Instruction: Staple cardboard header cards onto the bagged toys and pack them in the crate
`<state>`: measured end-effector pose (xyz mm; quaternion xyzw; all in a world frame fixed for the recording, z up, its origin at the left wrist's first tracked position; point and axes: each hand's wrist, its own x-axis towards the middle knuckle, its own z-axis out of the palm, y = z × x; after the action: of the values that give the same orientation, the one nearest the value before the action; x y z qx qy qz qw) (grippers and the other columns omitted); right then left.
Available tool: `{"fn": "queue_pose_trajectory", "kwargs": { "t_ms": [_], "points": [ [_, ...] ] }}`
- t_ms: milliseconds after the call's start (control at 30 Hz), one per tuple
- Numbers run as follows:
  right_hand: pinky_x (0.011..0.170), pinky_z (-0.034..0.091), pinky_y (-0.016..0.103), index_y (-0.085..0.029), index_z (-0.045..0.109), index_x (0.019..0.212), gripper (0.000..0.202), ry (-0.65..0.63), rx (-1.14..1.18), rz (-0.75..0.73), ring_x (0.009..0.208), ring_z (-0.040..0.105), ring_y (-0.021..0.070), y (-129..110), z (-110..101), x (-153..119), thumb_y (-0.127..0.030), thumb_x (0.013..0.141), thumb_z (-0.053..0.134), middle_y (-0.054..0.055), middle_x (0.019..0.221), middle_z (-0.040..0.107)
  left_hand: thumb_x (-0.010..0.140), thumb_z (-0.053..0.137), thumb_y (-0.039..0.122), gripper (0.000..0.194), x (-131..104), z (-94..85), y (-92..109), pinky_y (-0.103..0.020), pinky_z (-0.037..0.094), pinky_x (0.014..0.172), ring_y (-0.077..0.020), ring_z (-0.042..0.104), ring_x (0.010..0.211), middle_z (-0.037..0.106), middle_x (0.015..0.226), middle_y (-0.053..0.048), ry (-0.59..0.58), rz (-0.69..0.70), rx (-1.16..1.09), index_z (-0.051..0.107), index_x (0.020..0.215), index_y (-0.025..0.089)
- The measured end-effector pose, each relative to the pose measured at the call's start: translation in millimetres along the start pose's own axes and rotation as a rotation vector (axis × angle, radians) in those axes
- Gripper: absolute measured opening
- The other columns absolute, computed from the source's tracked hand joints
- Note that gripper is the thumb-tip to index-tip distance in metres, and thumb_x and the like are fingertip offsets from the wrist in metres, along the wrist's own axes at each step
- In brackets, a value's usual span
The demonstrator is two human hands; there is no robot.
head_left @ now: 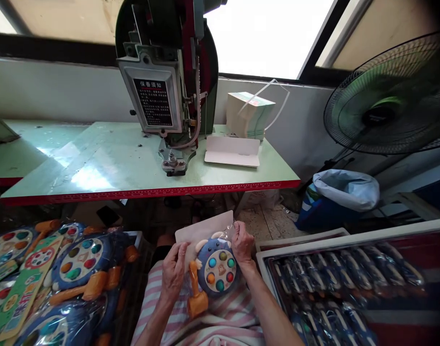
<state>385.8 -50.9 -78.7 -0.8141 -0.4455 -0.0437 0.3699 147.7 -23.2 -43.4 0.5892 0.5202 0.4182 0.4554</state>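
Note:
On my lap lies a blue round animal-shaped toy [220,266] in a clear plastic bag, its pale face set with coloured buttons. An orange toy hammer [196,295] sits along its left side in the same bag. Behind the bag's top edge a blank pale card [201,228] sticks up at a slant. My left hand [174,269] is closed, thumb against fingers, on the bag's upper left edge beside the card. My right hand [242,242] pinches the bag's upper right corner, where the plastic is gathered and shiny, close to the card's right edge.
Ahead stands a green stapling-type machine [169,96] on a pale green table [115,158]. A folded card [232,151] and a strapped card stack [248,115] are right of it. Bagged toys [79,262] fill the left side; a crate [335,269] of them is right. A fan [382,110] stands beyond.

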Motion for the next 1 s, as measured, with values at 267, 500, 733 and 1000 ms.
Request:
{"fn": "queue_pose_trajectory", "kwargs": {
  "t_ms": [267, 500, 733, 1000],
  "points": [
    [0.057, 0.038, 0.027, -0.021, 0.064, 0.093, 0.049, -0.049, 0.229, 0.085, 0.061, 0.063, 0.0191, -7.9, -10.9, 0.9, -0.050, 0.107, 0.027, 0.009, 0.077, 0.072, 0.088, 0.060, 0.065, 0.052, 11.7, -7.0, -14.6, -0.032, 0.055, 0.083, -0.0281, 0.070, 0.097, 0.078, 0.100, -0.009, 0.046, -0.115, -0.053, 0.081, 0.097, 0.018],
    [0.059, 0.040, 0.026, -0.023, 0.061, 0.083, 0.040, -0.189, 0.449, 0.076, 0.057, 0.057, 0.0172, -21.7, -39.4, 11.8, -0.053, 0.102, 0.042, 0.001, 0.064, 0.063, 0.088, 0.061, 0.066, 0.054, 19.6, -15.2, 7.7, -0.026, 0.053, 0.065, -0.0234, 0.068, 0.084, 0.076, 0.095, -0.007, 0.011, -0.144, -0.115, 0.081, 0.093, 0.016],
    [0.066, 0.045, 0.026, -0.023, 0.063, 0.081, 0.037, -0.423, 0.714, 0.084, 0.067, 0.060, 0.0175, -14.4, -56.0, 25.5, -0.051, 0.101, 0.049, 0.000, 0.069, 0.064, 0.079, 0.079, 0.052, 0.042, 26.7, -26.7, 15.5, -0.027, 0.055, 0.079, -0.0255, 0.070, 0.098, 0.078, 0.107, -0.008, -0.009, -0.088, -0.196, 0.081, 0.105, 0.019],
    [0.091, 0.046, 0.031, -0.021, 0.070, 0.081, 0.035, -0.377, 0.730, 0.030, 0.114, 0.061, 0.0262, -7.9, -65.1, 40.0, -0.050, 0.097, 0.058, 0.010, 0.128, 0.067, 0.079, 0.082, 0.036, 0.040, 49.1, -41.8, 30.1, -0.020, 0.053, 0.071, -0.0171, 0.068, 0.088, 0.076, 0.109, -0.005, -0.207, -0.103, -0.447, 0.074, 0.115, 0.020]
  ]
}}
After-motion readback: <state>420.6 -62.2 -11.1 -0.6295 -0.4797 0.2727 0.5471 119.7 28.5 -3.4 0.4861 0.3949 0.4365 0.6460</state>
